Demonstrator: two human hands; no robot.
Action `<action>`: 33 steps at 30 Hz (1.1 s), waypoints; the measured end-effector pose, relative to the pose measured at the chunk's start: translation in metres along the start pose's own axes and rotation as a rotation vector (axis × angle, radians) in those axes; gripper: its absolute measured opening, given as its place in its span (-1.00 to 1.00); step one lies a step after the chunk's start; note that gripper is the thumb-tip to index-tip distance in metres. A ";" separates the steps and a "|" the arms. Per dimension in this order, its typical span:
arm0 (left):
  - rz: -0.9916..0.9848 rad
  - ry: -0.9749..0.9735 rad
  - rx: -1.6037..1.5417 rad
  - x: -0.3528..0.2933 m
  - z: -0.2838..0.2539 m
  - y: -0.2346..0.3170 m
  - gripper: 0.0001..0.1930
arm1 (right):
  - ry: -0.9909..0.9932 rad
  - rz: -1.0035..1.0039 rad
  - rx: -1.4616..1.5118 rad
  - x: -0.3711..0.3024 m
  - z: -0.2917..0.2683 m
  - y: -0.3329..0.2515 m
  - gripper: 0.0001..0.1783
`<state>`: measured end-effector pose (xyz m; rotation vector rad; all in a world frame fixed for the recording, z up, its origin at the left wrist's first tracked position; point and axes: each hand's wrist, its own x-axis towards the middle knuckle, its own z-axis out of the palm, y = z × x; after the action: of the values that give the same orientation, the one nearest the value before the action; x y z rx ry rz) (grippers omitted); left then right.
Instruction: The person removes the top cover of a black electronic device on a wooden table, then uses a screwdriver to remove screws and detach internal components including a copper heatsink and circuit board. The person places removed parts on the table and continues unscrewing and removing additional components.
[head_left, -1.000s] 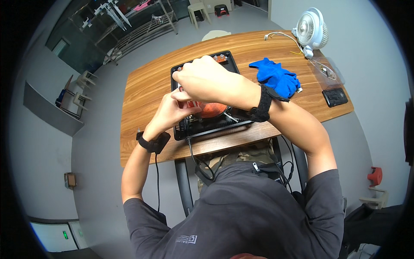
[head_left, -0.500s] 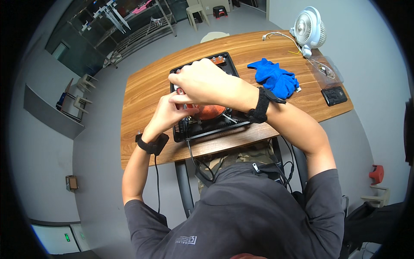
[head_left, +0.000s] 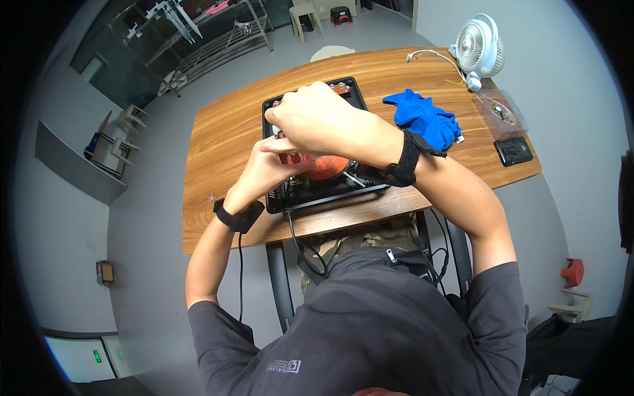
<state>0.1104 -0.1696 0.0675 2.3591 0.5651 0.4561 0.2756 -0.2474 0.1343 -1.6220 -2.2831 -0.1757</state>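
An open black appliance casing (head_left: 360,99), shaped like an induction cooker's, lies on the table with a round copper-red coil (head_left: 328,167) inside it. Over its left half my right hand (head_left: 317,115) is closed in a fist. Just below, the thumb and fingers of my left hand (head_left: 271,165) pinch close to the coil's left edge. Between both hands shows part of a red-handled tool (head_left: 282,136); its kind and tip are hidden by my fingers. A pale rod-like piece (head_left: 354,179) sits at the coil's lower right. A black cable (head_left: 290,228) runs off the casing's front edge.
To the right of the casing lies a crumpled blue cloth (head_left: 426,119). A white fan (head_left: 479,49), a clear plastic tray (head_left: 505,109) and a black phone-like device (head_left: 513,151) are at the table's right end. Small metal bits (head_left: 212,197) lie near the left edge.
Both hands keep their hold over the casing, with only a slight shift of the right wrist. The whole view has moved a little.
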 end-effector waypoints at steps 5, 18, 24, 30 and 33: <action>0.074 -0.074 -0.107 0.001 -0.004 -0.024 -0.66 | 0.112 -0.102 0.085 -0.007 0.005 0.003 -0.61; -0.036 0.008 -0.022 0.001 -0.003 -0.020 -0.68 | 0.049 0.004 0.014 0.001 0.004 0.007 -0.44; -0.012 -0.098 -0.108 -0.004 -0.008 -0.023 -0.77 | 0.090 0.046 0.098 -0.004 0.008 0.011 -0.52; 0.166 -0.268 0.141 -0.010 -0.002 -0.043 -0.81 | 0.133 0.067 0.084 -0.002 0.001 0.009 -0.50; 0.203 -0.276 0.136 -0.010 0.002 -0.043 -0.83 | 0.150 0.077 0.074 -0.001 -0.006 0.008 -0.50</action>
<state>0.0915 -0.1460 0.0355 2.5655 0.2363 0.1787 0.2843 -0.2475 0.1391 -1.6002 -2.0869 -0.1857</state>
